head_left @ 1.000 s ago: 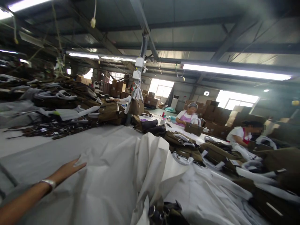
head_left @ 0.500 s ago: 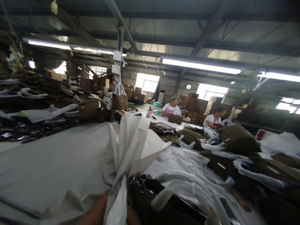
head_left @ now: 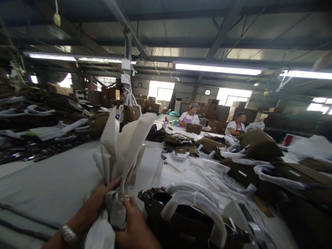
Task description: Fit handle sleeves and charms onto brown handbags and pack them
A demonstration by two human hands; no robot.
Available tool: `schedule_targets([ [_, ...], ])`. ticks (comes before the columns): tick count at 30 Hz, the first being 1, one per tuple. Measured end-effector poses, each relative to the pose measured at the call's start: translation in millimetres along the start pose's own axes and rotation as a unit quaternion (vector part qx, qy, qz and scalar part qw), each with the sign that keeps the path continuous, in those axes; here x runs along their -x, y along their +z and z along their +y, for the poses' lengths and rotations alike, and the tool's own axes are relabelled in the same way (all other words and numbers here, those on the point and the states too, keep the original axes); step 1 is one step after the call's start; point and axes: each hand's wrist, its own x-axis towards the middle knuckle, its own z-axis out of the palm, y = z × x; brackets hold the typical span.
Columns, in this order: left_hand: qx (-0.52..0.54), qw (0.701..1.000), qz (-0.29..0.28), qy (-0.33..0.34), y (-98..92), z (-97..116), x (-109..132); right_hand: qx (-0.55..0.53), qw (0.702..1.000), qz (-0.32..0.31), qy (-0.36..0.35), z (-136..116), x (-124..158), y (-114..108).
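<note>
A crumpled sheet of pale paper [head_left: 129, 155] stands bunched up in front of me, its upper edges fanned out. My left hand [head_left: 105, 193], with a metal-banded watch on the wrist, is closed around the paper's left side. Closed on its lower right side is my right hand [head_left: 132, 219]. Just right of my right hand sits a dark olive handbag [head_left: 166, 221] with its zip top open and its handles [head_left: 197, 204] wrapped in white padding. The lower part of the bag runs out of view.
More olive handbags [head_left: 261, 147] with wrapped handles are heaped on the right. Another dark pile [head_left: 52, 128] lies at left. Two people [head_left: 189, 119] work across the table. A post [head_left: 127, 48] with switch boxes rises beyond the paper.
The broad paper sheet has been gathered into a tighter bunch and shifted left. Both hands have come up into clear view, gripping it. More of the handbag's opening shows.
</note>
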Motion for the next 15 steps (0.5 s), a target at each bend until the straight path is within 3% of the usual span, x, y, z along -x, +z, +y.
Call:
schedule_targets([
  [3, -0.017, 0.998, 0.040, 0.035, -5.4, 14, -4, -0.076, 0.995, -0.051, 0.029, -11, 3, -15],
  [7, -0.054, 0.993, 0.062, 0.081, -7.8, 9, 1, -0.215, 0.971, 0.092, -0.048, -20, -11, -23],
  [10, -0.086, 0.989, 0.001, 0.118, 8.1, -7, 11, -0.207, 0.967, 0.121, -0.089, -37, -23, -17],
  [13, -0.144, 0.975, -0.078, 0.150, 20.5, -20, 20, -0.216, 0.964, 0.145, -0.060, -57, -25, -13],
  [15, -0.163, 0.970, -0.116, 0.136, 18.2, -21, 24, -0.229, 0.957, 0.179, -0.028, -67, -19, -15],
])
